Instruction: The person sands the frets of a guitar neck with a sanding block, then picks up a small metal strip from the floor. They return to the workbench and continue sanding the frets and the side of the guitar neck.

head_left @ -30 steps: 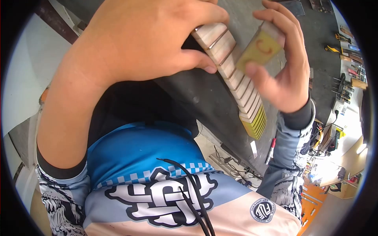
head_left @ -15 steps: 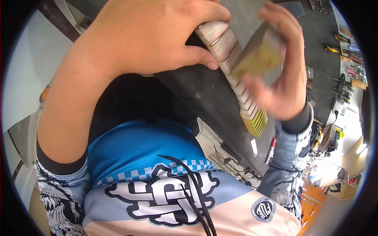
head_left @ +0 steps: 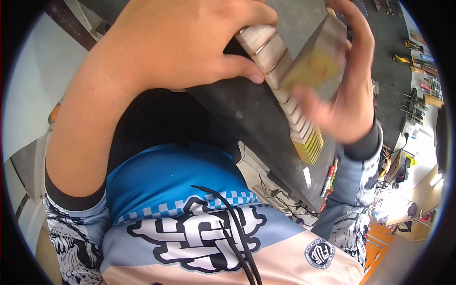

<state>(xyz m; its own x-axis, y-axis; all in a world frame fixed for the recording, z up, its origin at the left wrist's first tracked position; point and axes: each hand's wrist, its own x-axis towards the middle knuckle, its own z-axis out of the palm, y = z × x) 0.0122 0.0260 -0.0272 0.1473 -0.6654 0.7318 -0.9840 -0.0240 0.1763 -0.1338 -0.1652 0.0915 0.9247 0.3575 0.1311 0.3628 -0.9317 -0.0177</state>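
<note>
A pale wooden guitar neck point(head_left: 270, 47) with metal frets runs diagonally over the dark workbench point(head_left: 223, 107). Yellow strips point(head_left: 308, 146) lie between the frets at its near end. My left hand point(head_left: 190, 45) is closed around the upper part, thumb along one edge and fingers over the other. In my right hand point(head_left: 349, 95) is a block with a grey side and a stained yellow face point(head_left: 313, 66), its lower edge at the frets. Motion blurs that hand; whether the block touches the frets, I cannot tell.
A red marker point(head_left: 327, 181) and a small white strip point(head_left: 307, 176) lie near the bench's lower end. Several hand tools point(head_left: 415, 107) hang or lie along the right side. Cables point(head_left: 273, 192) tangle below the bench edge.
My right hand has shifted slightly to the right with the block, which is tilted a little differently. My left hand and the guitar neck stay practically in place.
</note>
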